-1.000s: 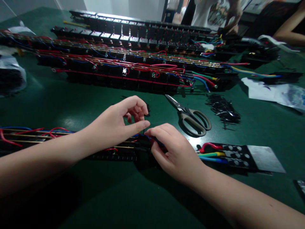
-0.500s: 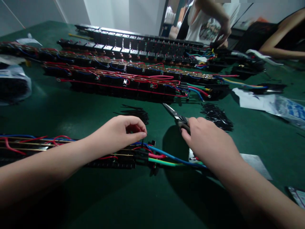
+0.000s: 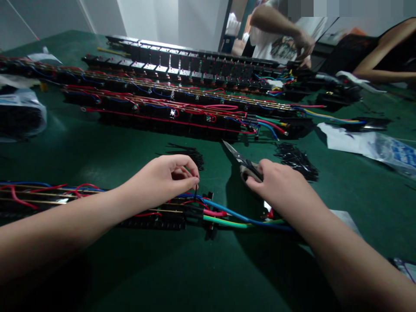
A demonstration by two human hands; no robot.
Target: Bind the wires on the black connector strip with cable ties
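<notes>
At the end of the strip (image 3: 169, 221), a tie (image 3: 196, 193) is being pinched upright by the left hand (image 3: 165, 177), between thumb and forefinger. Beyond the wires (image 3: 227, 208), the scissors (image 3: 238, 157) are being gripped by the right hand (image 3: 284, 186), fingers curled around the handles. Dark pieces (image 3: 16, 122) are being held in a clear bag (image 3: 41, 113), far left.

Pale grey wall (image 3: 191, 19), dark green tabletop (image 3: 208, 268)
</notes>
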